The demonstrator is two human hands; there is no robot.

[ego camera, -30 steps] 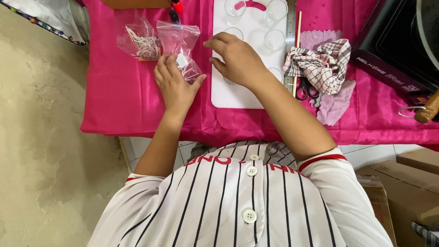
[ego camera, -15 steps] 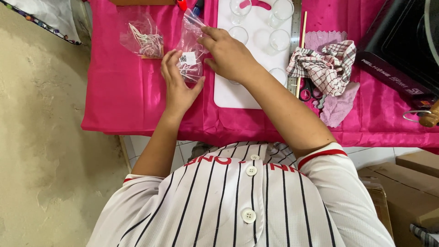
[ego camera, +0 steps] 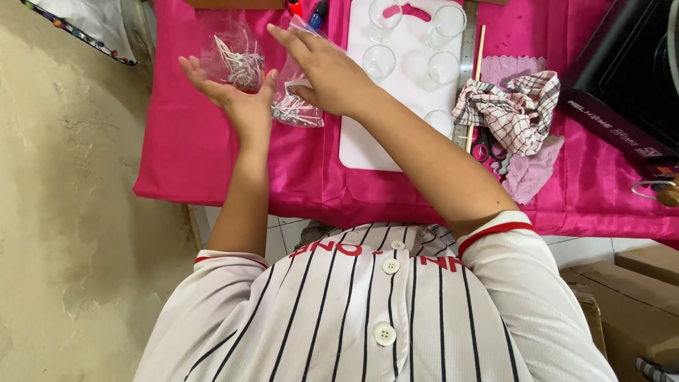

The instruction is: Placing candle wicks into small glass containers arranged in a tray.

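Note:
My right hand (ego camera: 327,69) reaches over the pink tablecloth (ego camera: 191,152) and grips the top of a small clear plastic bag of white wicks (ego camera: 296,110), which hangs below its fingers. Just left of that bag is my left hand (ego camera: 237,95), palm up with fingers spread, its thumb close to the bag. A second clear bag of wicks (ego camera: 233,51) lies on the cloth behind my left hand.
A white board (ego camera: 368,141) carries several small glass cups (ego camera: 378,62). To its right are a wooden stick (ego camera: 475,78), a checked cloth (ego camera: 509,106), scissors (ego camera: 486,150) and a black box (ego camera: 622,78). Cardboard boxes (ego camera: 636,297) stand at the lower right.
My left hand has let go of the bag and spread open, shifting left. My right hand has lifted the bag and moved left with it.

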